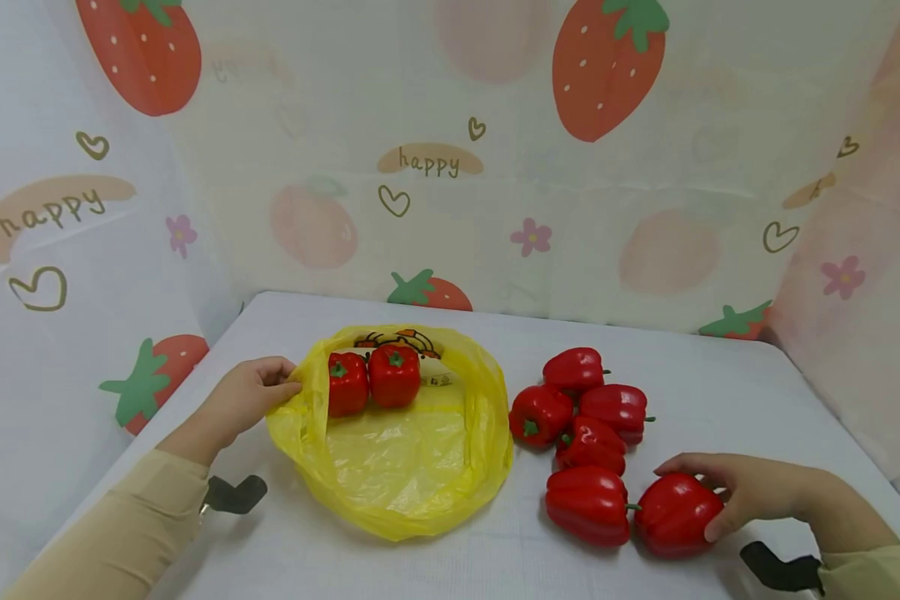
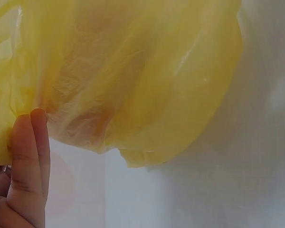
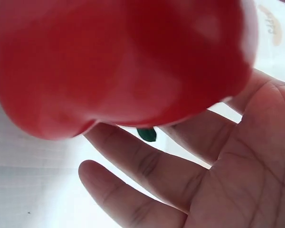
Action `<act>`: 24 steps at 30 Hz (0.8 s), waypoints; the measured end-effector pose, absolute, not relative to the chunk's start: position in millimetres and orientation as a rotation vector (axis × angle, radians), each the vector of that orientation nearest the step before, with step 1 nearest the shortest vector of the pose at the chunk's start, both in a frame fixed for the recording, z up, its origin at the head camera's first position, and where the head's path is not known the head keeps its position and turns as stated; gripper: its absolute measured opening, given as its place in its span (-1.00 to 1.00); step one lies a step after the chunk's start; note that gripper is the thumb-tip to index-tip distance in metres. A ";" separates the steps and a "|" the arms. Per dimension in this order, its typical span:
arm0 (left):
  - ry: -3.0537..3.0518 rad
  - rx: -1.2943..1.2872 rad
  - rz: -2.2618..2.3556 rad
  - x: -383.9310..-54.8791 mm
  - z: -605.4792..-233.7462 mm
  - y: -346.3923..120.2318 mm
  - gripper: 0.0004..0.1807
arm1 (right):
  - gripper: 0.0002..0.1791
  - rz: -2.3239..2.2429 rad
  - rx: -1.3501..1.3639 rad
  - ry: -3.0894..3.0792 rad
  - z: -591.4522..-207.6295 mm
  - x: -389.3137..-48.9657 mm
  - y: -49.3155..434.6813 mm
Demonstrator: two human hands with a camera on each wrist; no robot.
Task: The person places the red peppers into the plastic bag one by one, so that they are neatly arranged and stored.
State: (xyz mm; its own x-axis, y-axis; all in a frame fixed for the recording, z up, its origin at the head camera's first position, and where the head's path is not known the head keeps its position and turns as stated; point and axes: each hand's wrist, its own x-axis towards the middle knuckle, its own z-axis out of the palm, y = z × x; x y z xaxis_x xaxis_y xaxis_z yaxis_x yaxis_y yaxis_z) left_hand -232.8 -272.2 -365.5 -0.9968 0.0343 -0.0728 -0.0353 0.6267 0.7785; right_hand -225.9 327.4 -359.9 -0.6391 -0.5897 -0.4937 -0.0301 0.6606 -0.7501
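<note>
Left hand (image 1: 243,398): I am seeing it pinching the rim of a yellow bag (image 1: 491,433), which is lying open-mouthed on the white table (image 1: 480,567).
Two red peppers (image 1: 394,377): sitting side by side inside the bag, showing in the head view; the left wrist view is giving me only outer plastic with a reddish tint.
Right hand (image 1: 757,487): gripping the nearest right-hand pepper (image 1: 678,515), thumb and fingers curling round it. The right wrist view is adding a green stub (image 3: 147,134) among the fingers, hidden from the head view.
Five other peppers (image 1: 591,444): lying clustered between bag and right hand.
</note>
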 end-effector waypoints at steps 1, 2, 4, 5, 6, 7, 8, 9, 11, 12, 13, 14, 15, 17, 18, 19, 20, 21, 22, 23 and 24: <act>2.761 -0.003 1.325 -232.8 -365.4 -272.5 -0.75 | -0.22 -0.934 -0.474 2.110 -360.8 -226.1 327.9; 2.760 -0.002 1.327 -232.6 -365.3 -272.7 -0.75 | -0.23 -0.939 -0.480 2.102 -361.6 -226.4 328.4; 2.761 0.006 1.332 -232.4 -365.4 -273.3 -0.74 | -0.26 -0.936 -0.483 2.108 -362.9 -227.1 329.0; 2.761 0.009 1.335 -232.1 -365.3 -273.3 -0.74 | -0.27 -0.932 -0.486 2.116 -363.1 -227.5 329.1; 2.761 0.011 1.338 -231.9 -365.3 -273.6 -0.73 | -0.29 -0.929 -0.490 2.132 -363.3 -227.8 329.1; 2.761 0.006 1.340 -231.7 -365.3 -273.7 -0.74 | -0.30 -0.922 -0.486 2.152 -363.4 -228.1 329.0; 2.761 0.004 1.341 -231.5 -365.1 -273.7 -0.74 | -0.29 -0.920 -0.480 2.173 -363.4 -228.6 328.8; 2.762 0.005 1.344 -231.3 -365.0 -273.7 -0.74 | -0.29 -0.918 -0.466 2.196 -363.4 -229.1 328.3; 2.761 0.002 1.343 -230.7 -364.6 -273.4 -0.74 | -0.28 -0.910 -0.440 2.244 -363.8 -230.4 327.8; 2.761 0.001 1.342 -230.8 -364.8 -273.4 -0.74 | -0.26 -0.908 -0.422 2.267 -364.2 -231.0 327.5; 2.760 -0.002 1.340 -230.7 -364.9 -273.3 -0.74 | -0.26 -0.905 -0.400 2.286 -364.8 -231.9 327.2; 2.759 0.000 1.341 -230.7 -365.0 -273.2 -0.74 | -0.25 -0.903 -0.376 2.304 -365.5 -232.6 326.8; 2.759 0.001 1.341 -230.7 -365.1 -273.2 -0.74 | -0.25 -0.898 -0.362 2.320 -366.0 -233.2 326.6; 2.759 0.006 1.346 -231.0 -365.6 -273.3 -0.75 | -0.24 -0.887 -0.340 2.349 -367.1 -234.5 326.0; 2.758 0.005 1.346 -231.0 -365.7 -273.3 -0.75 | -0.24 -0.887 -0.330 2.357 -367.6 -235.3 325.7; 2.758 0.006 1.348 -231.0 -365.8 -273.4 -0.75 | -0.25 -0.883 -0.328 2.369 -368.2 -236.2 325.4; 2.757 0.007 1.350 -231.2 -365.9 -273.5 -0.76 | -0.24 -0.881 -0.324 2.381 -368.6 -236.9 324.8; 2.757 0.006 1.350 -231.2 -365.8 -273.5 -0.76 | -0.24 -0.882 -0.325 2.391 -369.2 -238.0 324.3; 2.756 0.003 1.350 -231.4 -366.0 -273.5 -0.76 | -0.23 -0.881 -0.319 2.406 -369.7 -239.0 323.5; 2.755 -0.001 1.348 -231.5 -366.1 -273.5 -0.75 | -0.22 -0.879 -0.314 2.421 -370.2 -239.8 322.7; 2.753 -0.004 1.345 -231.6 -366.1 -273.4 -0.75 | -0.21 -0.879 -0.309 2.434 -370.5 -240.4 322.0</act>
State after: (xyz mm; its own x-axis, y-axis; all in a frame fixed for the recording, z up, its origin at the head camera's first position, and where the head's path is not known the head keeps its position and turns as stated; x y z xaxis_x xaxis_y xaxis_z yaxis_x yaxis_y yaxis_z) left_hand -231.6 -273.4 -366.1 -0.9970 0.0312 -0.0704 -0.0364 0.6151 0.7876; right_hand -240.4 322.0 -370.5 -0.8339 -0.3780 -0.4021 -0.0338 0.7622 -0.6464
